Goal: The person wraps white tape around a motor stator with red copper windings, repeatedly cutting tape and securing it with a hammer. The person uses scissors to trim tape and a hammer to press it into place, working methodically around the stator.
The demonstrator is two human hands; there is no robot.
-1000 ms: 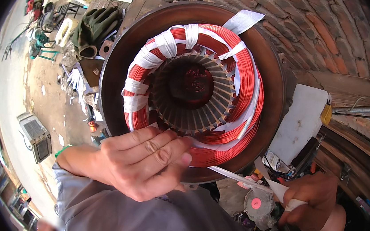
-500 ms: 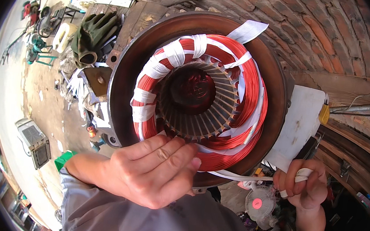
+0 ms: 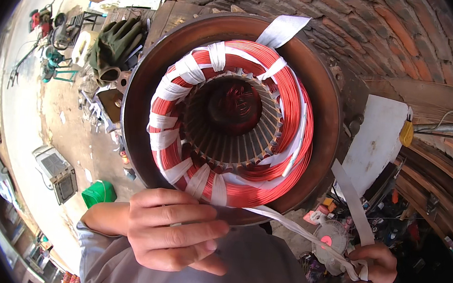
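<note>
A large round motor stator (image 3: 323,101) with a rusty brown housing fills the middle of the view. Red copper windings (image 3: 294,115) ring its slotted bore, bound at intervals with white cloth tape (image 3: 190,70). My left hand (image 3: 174,229) curls its fingers at the stator's near rim, right below the windings. My right hand (image 3: 369,272) sits lower right, closed on the free end of the white tape strip (image 3: 294,227), which runs taut from the winding's near edge to that hand.
A brick wall (image 3: 390,32) stands behind the stator. A white board (image 3: 374,139) and a yellow-handled tool (image 3: 407,131) lie at right. A small fan (image 3: 331,241) sits below. Scattered parts, a green box (image 3: 99,192) and machines lie on the dusty floor at left.
My left hand has slid down off the windings to the stator's near rim. My right hand has pulled the tape out to the lower right. The view has shifted so the stator sits more central.
</note>
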